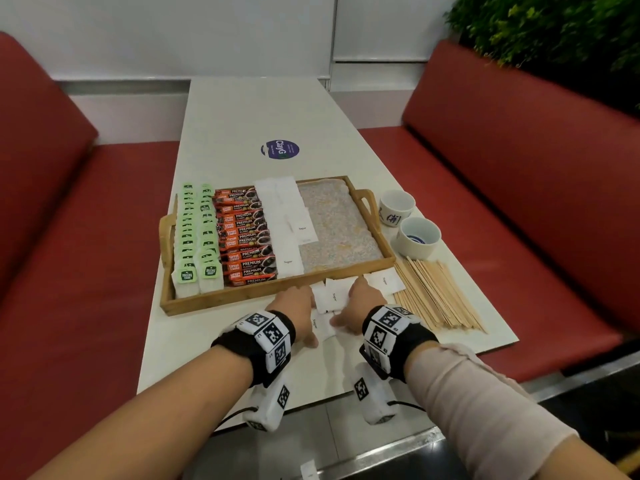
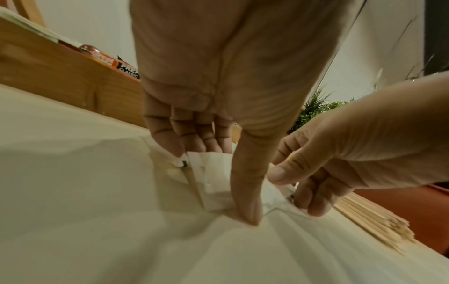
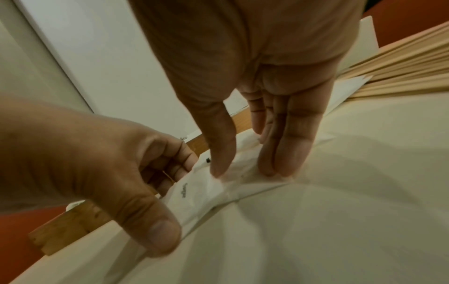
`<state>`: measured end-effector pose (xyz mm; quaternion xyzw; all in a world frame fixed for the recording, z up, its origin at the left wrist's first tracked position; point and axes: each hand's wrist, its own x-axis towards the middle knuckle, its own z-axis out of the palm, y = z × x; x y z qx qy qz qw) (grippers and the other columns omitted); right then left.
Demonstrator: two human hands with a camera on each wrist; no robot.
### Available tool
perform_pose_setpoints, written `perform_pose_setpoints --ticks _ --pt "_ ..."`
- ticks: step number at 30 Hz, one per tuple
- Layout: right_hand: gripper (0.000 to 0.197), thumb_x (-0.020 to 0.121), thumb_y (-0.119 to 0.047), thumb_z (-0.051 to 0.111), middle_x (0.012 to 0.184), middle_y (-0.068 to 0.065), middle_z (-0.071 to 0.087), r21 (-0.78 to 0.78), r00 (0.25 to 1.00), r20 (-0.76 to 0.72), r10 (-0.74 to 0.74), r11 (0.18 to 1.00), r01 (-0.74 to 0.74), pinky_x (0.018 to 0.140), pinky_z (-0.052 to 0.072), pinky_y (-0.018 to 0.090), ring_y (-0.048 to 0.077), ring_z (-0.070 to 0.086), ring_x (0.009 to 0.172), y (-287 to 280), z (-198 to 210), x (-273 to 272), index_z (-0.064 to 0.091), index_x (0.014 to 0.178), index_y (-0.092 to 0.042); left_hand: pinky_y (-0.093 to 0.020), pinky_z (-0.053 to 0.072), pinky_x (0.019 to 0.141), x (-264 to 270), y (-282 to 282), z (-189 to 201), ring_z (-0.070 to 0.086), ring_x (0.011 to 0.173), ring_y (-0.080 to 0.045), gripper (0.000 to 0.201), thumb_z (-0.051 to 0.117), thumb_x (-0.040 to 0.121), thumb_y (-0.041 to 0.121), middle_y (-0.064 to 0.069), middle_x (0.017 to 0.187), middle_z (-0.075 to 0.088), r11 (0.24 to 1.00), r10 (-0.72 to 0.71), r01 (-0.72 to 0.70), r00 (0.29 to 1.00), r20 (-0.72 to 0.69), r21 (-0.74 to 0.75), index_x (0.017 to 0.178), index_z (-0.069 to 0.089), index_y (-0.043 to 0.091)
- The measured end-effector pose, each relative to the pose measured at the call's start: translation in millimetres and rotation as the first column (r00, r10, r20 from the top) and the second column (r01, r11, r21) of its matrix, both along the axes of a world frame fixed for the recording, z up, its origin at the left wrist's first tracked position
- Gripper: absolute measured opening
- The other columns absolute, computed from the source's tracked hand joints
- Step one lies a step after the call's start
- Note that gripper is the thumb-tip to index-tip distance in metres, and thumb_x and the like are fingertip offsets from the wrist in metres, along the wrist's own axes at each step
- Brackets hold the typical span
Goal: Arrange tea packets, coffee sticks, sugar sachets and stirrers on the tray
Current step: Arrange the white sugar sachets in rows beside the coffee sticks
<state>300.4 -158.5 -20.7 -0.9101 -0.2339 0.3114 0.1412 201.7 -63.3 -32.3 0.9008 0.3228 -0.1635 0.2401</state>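
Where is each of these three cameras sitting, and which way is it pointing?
Head: worn on the head, looking forward and down at the tray on the table; both forearms, left hand and right hand show.
Left wrist: low over the table, looking along the left palm at its fingers on the loose sugar sachets; the right hand shows too.
Right wrist: the same from the other side, along the right palm; the left hand shows too.
Shared: all three see the sachets and the stirrers.
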Motion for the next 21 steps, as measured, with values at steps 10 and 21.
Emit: perform_pose_setpoints --ticks 10,21 --pt "0.047 0.063 -0.008 0.083 0.085 0.011 0.067 0.136 0.977 -0.198 -0.076 0.985 0.104 0.078 0.058 0.044 0.031 0.070 0.084 -2 0 1 0.041 0.081 -0.015 -0.033 0.049 0.089 3 2 3 0.057 0.110 -0.022 0.071 0.086 0.064 0.025 -0.002 0.122 0.060 0.999 0.012 -0.013 0.999 -0.034 -0.033 0.125 0.051 0.016" --pt "0.040 0.074 0.002 0.074 0.106 0.016 0.059 0.236 0.958 -0.288 -0.016 0.968 0.087 0.073 0.058 0.036 0.031 0.064 0.085 10 -1 -6 0.042 0.078 -0.022 -0.024 0.043 0.074 -5 1 9 0.060 0.096 -0.022 0.031 0.072 0.078 0.027 -0.002 0.107 0.066 0.993 0.058 -0.044 0.990 0.130 -0.110 0.106 0.063 0.018"
